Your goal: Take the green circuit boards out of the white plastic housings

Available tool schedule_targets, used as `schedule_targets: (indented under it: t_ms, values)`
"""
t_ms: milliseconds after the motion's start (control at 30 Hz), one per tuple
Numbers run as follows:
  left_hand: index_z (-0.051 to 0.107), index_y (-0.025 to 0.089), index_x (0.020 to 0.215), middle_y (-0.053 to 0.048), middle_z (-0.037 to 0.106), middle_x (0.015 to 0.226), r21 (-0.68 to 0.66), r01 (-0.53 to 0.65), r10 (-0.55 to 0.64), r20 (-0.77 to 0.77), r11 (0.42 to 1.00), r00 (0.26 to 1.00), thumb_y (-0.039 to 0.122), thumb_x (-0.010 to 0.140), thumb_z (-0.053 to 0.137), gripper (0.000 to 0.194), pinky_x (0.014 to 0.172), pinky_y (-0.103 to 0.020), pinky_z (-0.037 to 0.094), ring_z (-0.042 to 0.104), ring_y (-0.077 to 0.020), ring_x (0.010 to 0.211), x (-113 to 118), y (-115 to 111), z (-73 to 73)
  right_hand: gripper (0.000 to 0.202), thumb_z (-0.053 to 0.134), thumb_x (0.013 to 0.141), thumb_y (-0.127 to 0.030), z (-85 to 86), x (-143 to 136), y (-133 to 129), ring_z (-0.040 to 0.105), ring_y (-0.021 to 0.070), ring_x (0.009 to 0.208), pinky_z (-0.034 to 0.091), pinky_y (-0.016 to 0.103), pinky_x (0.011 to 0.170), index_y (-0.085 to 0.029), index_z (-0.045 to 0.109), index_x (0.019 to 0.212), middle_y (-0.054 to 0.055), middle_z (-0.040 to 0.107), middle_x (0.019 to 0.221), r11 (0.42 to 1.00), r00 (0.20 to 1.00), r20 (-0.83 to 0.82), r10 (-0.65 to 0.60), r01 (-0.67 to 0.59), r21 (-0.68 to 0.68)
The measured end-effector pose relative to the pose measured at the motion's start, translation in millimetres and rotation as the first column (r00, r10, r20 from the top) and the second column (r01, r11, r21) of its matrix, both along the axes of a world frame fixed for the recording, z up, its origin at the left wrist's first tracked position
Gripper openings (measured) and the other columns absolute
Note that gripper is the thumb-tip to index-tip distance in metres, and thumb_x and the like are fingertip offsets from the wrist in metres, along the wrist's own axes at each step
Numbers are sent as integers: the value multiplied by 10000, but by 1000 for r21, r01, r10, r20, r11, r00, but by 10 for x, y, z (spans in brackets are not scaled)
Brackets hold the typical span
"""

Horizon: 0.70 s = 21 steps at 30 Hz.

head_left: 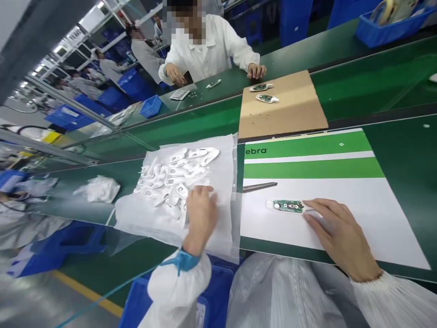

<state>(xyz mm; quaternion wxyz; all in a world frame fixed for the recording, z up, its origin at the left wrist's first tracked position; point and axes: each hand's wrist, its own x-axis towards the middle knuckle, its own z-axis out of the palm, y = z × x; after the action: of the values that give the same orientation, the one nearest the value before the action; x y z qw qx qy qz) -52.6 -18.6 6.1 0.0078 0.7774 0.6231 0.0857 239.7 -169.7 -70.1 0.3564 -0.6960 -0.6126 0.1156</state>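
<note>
The right hand (346, 237) angles toward ten o'clock, fingers pinching a green-boarded white plastic shell (286, 206); the left hand (202, 214) curls at the white shell pile's (174, 177) four o'clock, grip unclear.

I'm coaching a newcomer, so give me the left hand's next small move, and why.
I would probably close the left hand on the white shell just beside it. Its fingers are at the edge of the shell pile, though I cannot tell whether they touch one, and the right hand holds one end of the board-fitted shell over the printed sheet.
</note>
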Motion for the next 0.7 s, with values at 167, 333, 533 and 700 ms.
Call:
schedule_targets:
  t_ms: [167,333,533,700]
  values:
    - [642,139,1184,-209,561,1258,-3,-219,213,-212,976,954,291,916,497,341,937,-502,433,497,-388,1193,-465,699,81,371,495,957,-449,-17,39,12,560,261,1093,473,432,921,-269,625,1254,56,620,1209,1000,1000,29,10,-9,-15]
    - [716,181,889,-89,686,890,-236,-133,88,-192,963,977,316,826,623,175,794,-347,495,631,-264,878,-452,1127,269,342,515,960,-414,59,45,5,533,246,1126,459,414,965,-271,619,1252,50,609,1219,998,1000,-20,4,-5,-55]
    - [709,207,904,-97,595,1020,-143,497,-498,32,856,867,337,883,590,177,872,-401,468,540,-266,989,250,740,273,343,535,956,-401,176,-14,110,533,248,1083,461,420,929,-234,627,1240,78,614,1185,996,999,-35,-21,18,-90]
    - [690,221,1025,-112,538,1249,-41,744,-745,-84,667,662,167,975,400,299,892,-443,416,454,-298,1132,969,462,58,292,566,936,-417,189,-104,185,557,241,965,444,405,818,-229,678,1128,77,643,1094,993,995,34,-98,100,-62]
